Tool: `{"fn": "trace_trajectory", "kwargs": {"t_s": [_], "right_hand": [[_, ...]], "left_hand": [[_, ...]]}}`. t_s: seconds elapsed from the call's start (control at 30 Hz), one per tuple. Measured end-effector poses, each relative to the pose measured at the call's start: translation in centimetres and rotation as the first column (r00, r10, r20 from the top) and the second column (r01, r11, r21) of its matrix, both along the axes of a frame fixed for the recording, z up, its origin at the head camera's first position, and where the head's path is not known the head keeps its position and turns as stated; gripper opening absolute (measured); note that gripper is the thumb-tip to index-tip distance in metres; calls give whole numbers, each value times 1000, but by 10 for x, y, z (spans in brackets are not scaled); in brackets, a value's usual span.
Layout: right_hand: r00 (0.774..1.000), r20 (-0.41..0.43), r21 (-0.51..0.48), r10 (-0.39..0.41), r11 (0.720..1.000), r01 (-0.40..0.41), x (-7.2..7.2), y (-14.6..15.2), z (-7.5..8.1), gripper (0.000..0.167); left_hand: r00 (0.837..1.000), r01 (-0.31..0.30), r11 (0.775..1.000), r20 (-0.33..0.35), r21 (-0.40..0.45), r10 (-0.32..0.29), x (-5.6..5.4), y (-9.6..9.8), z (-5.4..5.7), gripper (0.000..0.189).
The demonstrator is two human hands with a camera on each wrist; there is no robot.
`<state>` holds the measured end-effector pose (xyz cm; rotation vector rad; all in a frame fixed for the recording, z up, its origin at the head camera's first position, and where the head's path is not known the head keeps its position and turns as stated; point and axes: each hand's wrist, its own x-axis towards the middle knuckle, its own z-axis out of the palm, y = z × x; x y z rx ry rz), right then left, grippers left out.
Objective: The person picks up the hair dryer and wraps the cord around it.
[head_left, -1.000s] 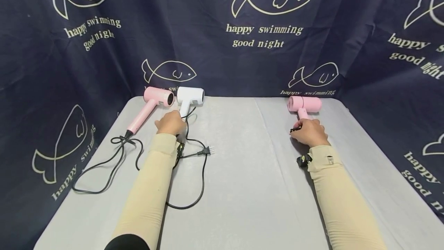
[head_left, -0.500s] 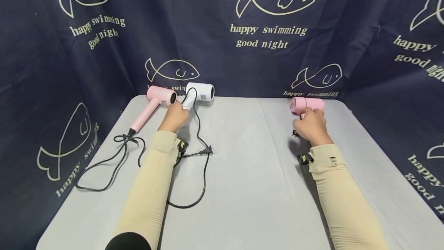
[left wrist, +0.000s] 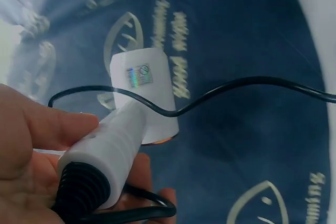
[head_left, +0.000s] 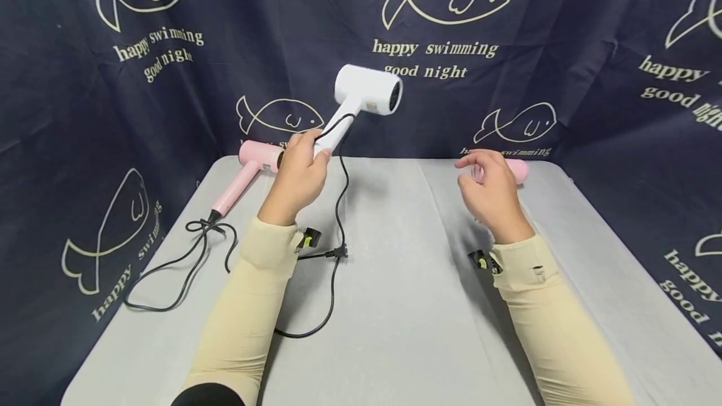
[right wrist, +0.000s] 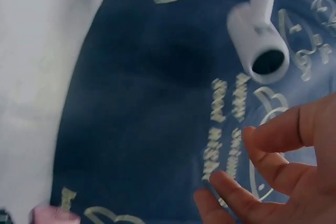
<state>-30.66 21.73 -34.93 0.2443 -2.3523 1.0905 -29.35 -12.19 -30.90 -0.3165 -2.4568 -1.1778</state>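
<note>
My left hand [head_left: 301, 171] grips the handle of a white hair dryer [head_left: 369, 89], raised above the back of the table with its barrel facing right. Thumb and fingers wrap the handle near its black cord collar [left wrist: 81, 187] in the left wrist view. The cord [left wrist: 247, 82] loops across the handle. On the right, my right hand [head_left: 489, 192] is lifted, its fingers loosely bent and holding nothing. Behind it a small pink hair dryer [head_left: 517, 171] lies on the table, mostly hidden by the hand. The right wrist view shows the white dryer's dark round outlet too.
A second pink hair dryer [head_left: 239, 188] lies at the back left, its black cord [head_left: 192, 281] looping toward the front. The white dryer's plug [head_left: 340, 252] hangs or lies near the table's [head_left: 395, 306] left middle. A dark blue fish-print curtain [head_left: 440, 111] encloses the back and sides.
My left hand has lifted the white hair dryer off the table, up and to the right. My right hand has let go of the small pink hair dryer and risen in front of it.
</note>
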Motion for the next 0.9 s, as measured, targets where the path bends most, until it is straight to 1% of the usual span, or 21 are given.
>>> {"fn": "trace_trajectory", "kwargs": {"t_s": [0.07, 0.17, 0.23, 0.3, 0.33, 0.4, 0.47, 0.5, 0.57, 0.63, 0.67, 0.7, 0.73, 0.83, 0.87, 0.9], "right_hand": [[999, -2, -31, 36, 999, -36, 7, -7, 6, 26], [994, 7, -92, 110, 990, -109, 19, -15, 16, 24], [983, 15, -149, 183, 973, -179, 27, -20, 21, 23], [964, 7, -207, 266, 943, -259, 34, -23, 26, 24], [949, 2, -248, 316, 919, -306, 37, -24, 29, 25], [908, -6, -342, 419, 852, -396, 42, -25, 34, 28], [857, -22, -447, 514, 762, -468, 47, -25, 39, 31], [831, -34, -497, 555, 712, -495, 49, -24, 41, 32], [790, -59, -579, 611, 623, -526, 53, -24, 45, 35], [759, -73, -630, 647, 560, -538, 55, -23, 48, 37], [748, -72, -642, 660, 544, -541, 56, -23, 49, 38], [741, -67, -649, 669, 535, -541, 56, -23, 49, 39], [734, -58, -648, 677, 534, -543, 56, -23, 50, 41], [716, -25, -624, 698, 549, -557, 56, -25, 49, 43], [712, -20, -614, 702, 553, -563, 56, -27, 48, 43], [712, -20, -603, 701, 560, -568, 57, -28, 48, 41]], "left_hand": [[998, 32, 999, -63, 18, -31, 11, 7, 7, 48], [986, 75, 997, -155, 28, -69, 24, 18, 12, 48], [975, 95, 995, -205, 23, -88, 30, 26, 14, 48], [961, 118, 993, -252, 14, -110, 36, 33, 14, 48], [954, 130, 992, -273, 5, -124, 39, 36, 13, 48], [939, 150, 988, -309, -25, -151, 43, 42, 12, 48], [918, 172, 983, -350, -70, -186, 47, 48, 11, 47], [908, 179, 979, -368, -97, -203, 48, 50, 11, 47], [886, 184, 971, -402, -154, -231, 51, 55, 10, 46], [865, 180, 962, -432, -206, -255, 53, 59, 9, 46], [857, 176, 958, -444, -226, -262, 54, 61, 9, 46], [849, 173, 955, -454, -242, -270, 56, 63, 9, 46], [842, 171, 952, -463, -256, -276, 57, 65, 8, 46], [825, 159, 944, -485, -291, -288, 61, 70, 7, 46], [820, 152, 940, -492, -305, -292, 62, 72, 6, 46], [814, 144, 936, -500, -321, -297, 63, 74, 6, 46]]}}
